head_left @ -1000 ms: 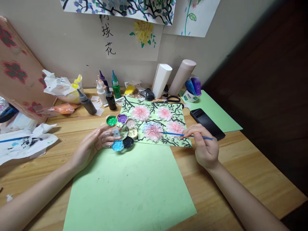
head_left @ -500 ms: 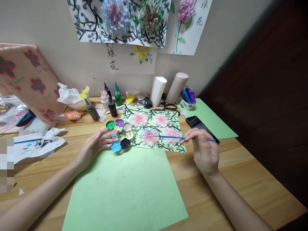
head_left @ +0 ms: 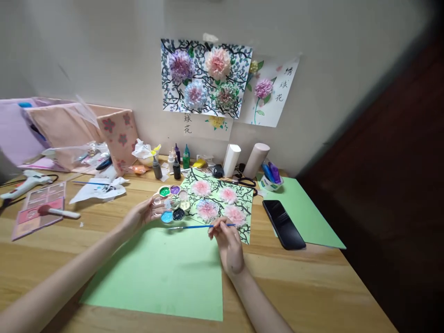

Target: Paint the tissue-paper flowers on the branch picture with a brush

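Note:
My right hand pinches a thin blue paintbrush, its tip pointing left toward the paint palette. The palette holds wells of green, purple, blue, black and pale paint. My left hand rests at the palette's left edge, fingers touching its rim. Just right of the palette lies a green sheet painted with black branches and pink paper flowers. A blank green sheet lies in front of me under the brush.
Paint bottles, two rolled paper tubes, scissors and a cup of markers stand by the wall. A black phone lies on another green sheet at right. At left are crumpled paper, a glue gun and a pink card. Flower pictures hang on the wall.
The view has pulled back and tilted up. My right hand moved left with the brush, from over the flowers to beside the palette. My left hand stays at the palette.

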Demonstrator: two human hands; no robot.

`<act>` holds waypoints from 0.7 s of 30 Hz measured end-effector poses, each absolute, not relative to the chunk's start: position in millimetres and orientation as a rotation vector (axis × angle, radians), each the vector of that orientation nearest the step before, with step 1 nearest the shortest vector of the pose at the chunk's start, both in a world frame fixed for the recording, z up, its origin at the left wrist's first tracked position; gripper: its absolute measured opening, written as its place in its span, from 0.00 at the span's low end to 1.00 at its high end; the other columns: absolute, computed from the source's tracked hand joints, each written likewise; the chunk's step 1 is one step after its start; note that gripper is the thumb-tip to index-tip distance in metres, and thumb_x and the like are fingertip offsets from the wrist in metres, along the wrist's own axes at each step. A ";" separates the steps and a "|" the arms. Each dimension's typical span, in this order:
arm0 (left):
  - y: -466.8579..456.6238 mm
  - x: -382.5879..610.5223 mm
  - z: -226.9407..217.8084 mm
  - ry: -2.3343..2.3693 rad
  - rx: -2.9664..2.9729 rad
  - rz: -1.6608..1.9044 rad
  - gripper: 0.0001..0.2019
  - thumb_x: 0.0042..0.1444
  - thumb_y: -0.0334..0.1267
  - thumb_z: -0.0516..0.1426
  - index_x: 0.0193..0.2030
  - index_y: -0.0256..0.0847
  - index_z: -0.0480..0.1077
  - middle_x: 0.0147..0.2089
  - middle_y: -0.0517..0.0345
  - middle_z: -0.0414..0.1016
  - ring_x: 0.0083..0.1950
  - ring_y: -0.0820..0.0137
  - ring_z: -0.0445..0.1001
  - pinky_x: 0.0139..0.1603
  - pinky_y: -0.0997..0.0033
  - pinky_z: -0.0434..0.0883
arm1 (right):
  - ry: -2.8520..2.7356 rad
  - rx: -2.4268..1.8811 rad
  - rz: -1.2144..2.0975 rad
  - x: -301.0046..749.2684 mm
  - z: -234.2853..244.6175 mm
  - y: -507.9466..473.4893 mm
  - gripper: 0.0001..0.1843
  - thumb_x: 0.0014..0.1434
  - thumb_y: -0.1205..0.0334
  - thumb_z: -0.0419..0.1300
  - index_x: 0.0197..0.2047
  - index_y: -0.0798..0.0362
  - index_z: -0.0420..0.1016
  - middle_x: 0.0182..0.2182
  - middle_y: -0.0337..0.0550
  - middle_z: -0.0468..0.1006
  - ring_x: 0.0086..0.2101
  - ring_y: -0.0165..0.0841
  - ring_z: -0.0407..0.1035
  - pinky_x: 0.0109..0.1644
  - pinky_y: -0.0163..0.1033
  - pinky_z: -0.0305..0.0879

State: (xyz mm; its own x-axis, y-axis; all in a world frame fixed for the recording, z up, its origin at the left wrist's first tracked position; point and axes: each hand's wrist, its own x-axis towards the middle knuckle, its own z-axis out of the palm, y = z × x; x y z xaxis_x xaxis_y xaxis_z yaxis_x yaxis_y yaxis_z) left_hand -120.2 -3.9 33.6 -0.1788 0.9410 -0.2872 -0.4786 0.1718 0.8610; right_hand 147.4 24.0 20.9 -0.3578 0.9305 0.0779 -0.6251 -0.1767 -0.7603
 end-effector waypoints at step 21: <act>5.4 -163.9 21.3 0.989 0.583 1.345 0.14 0.62 0.35 0.50 0.50 0.28 0.66 0.45 0.35 0.77 0.40 0.61 0.79 0.36 0.70 0.75 | -1.539 -0.860 0.992 128.9 -12.0 15.4 0.11 0.64 0.59 0.48 0.42 0.49 0.71 0.40 0.45 0.74 0.44 0.36 0.69 0.48 0.43 0.64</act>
State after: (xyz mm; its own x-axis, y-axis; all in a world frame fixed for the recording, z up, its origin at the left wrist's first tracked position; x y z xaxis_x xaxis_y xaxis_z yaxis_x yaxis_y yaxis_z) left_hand -163.9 5.4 21.3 -0.0663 0.9663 -0.2486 -0.5255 0.1780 0.8320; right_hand 128.9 15.4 -12.0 -0.1773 0.9058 0.3848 0.0234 0.3947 -0.9185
